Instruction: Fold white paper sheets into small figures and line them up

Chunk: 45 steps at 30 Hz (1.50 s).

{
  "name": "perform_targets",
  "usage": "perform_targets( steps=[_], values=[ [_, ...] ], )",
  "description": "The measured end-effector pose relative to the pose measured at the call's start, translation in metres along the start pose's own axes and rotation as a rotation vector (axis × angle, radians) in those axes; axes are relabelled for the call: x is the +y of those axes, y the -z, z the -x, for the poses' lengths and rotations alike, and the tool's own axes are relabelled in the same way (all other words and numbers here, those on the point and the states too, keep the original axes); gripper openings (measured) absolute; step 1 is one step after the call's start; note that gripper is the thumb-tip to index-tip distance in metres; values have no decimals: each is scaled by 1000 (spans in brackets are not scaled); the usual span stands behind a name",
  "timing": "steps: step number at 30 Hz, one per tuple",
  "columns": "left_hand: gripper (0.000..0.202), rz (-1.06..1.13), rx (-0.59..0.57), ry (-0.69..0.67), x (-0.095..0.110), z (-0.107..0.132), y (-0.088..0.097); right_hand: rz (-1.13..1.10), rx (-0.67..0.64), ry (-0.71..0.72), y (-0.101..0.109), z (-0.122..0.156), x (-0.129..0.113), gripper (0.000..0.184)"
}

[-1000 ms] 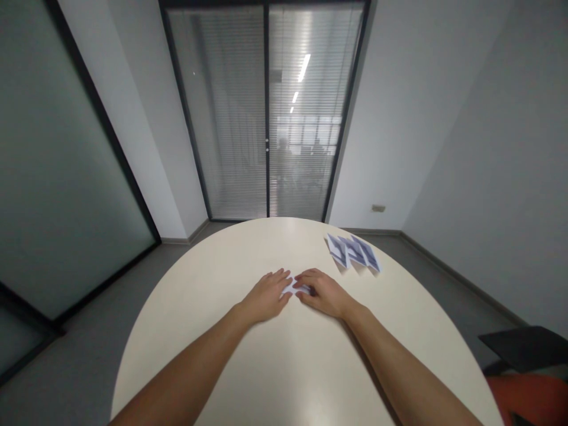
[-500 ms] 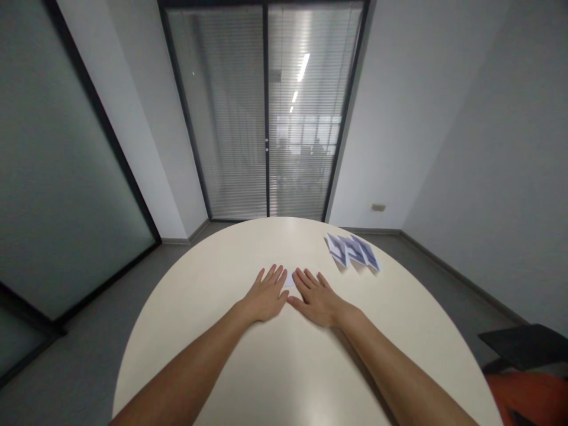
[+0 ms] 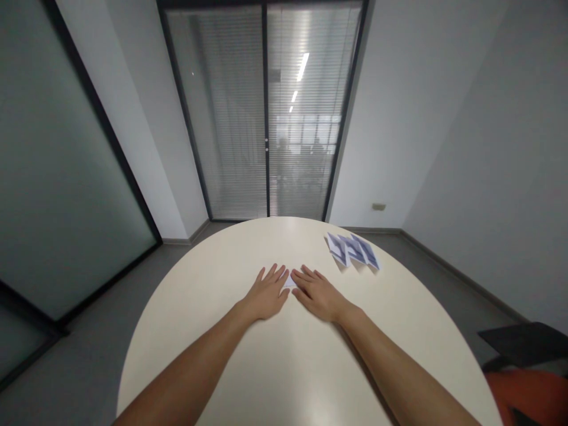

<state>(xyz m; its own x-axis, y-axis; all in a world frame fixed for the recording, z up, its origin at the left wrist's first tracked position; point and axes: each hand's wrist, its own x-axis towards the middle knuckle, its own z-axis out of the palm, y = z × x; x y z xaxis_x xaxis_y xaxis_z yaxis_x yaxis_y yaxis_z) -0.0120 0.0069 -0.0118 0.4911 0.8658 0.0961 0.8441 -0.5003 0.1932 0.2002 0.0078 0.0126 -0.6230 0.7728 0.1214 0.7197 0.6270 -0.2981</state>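
Observation:
A small piece of white paper (image 3: 290,282) lies on the round cream table (image 3: 290,367), mostly covered by my two hands. My left hand (image 3: 266,294) rests palm down over its left side, fingers spread and pointing away from me. Over the right side lies my right hand (image 3: 320,294), also palm down, its fingers stretched out toward the left hand. Between the hands only a narrow part of the paper shows; its full shape is hidden.
Several folded papers with a bluish print (image 3: 352,251) stand in a row near the table's far right edge. A red-orange chair (image 3: 528,396) with a black part is at the lower right. Behind the table is a glass door with blinds (image 3: 266,177).
My right hand has shifted slightly and turned, so its fingers point more to the left. A little more of the paper's lower edge shows. The left hand stays nearly still.

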Motion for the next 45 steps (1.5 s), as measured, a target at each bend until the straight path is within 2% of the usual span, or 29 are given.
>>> perform_targets(
  steps=[5, 10, 12, 20, 27, 33, 37, 45],
  values=[
    [60, -16, 34, 40, 4, 1, -2, 17, 92, 31, -3, -2, 6, 51],
    [58, 0, 55, 82, 5, 1, -1, 4, 179, 209, 0, -6, 8, 36],
    [57, 20, 63, 78, 4, 1, 1, -9, 206, 233, 0, -7, 9, 32],
    [52, 31, 85, 12, 2, 1, 2, -48, 260, 141, -5, -8, 14, 32],
    [34, 22, 256, -44, 7, -4, 11, -74, 270, 98, 1, -11, 9, 31],
    [33, 3, 267, 17, 10, -5, 15, -83, 285, -27, 1, -11, 9, 30],
    [33, -6, 267, 40, 11, -4, 16, -175, 327, -94, -3, -12, 11, 28],
    [35, 136, 331, 72, 7, -5, 10, -375, 395, -106, -6, -14, 13, 29]
  ],
)
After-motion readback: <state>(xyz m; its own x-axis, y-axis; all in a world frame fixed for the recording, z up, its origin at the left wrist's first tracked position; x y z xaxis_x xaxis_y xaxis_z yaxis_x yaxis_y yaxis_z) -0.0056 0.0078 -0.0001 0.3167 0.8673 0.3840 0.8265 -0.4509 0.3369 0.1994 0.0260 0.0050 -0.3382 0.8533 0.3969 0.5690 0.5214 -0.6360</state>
